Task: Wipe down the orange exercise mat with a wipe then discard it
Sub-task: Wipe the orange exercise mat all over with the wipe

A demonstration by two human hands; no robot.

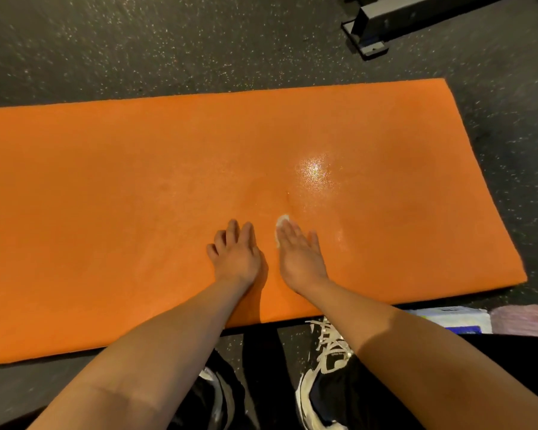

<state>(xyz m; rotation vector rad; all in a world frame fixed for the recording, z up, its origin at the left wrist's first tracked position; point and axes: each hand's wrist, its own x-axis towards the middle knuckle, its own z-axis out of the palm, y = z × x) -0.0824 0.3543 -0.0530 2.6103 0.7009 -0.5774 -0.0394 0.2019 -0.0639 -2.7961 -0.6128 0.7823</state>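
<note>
- We find the orange exercise mat [106, 212] lying flat on the dark speckled floor [137, 41], across the middle of the view.
- Its long axis runs from 9 o'clock to 3 o'clock, with the 3 o'clock end tipped slightly toward 2. That short end is in view; the 9 o'clock end runs out of frame.
- The right hand [298, 256] lies flat, fingers straight, pressing the white wipe [281, 223] onto the mat. Only the wipe's edge shows past the fingertips.
- The left hand [235, 252] rests on the mat just beside it, fingers spread and loosely bent, gripping nothing.
- A wet sheen [314, 172] lies at 1 o'clock of the right hand; the 9 o'clock half looks dry.
- We judge the wiping part done. We advise flat, even pressure and overlapping strokes along the long axis toward 9 o'clock, with the left hand bracing the mat against creep.
</note>
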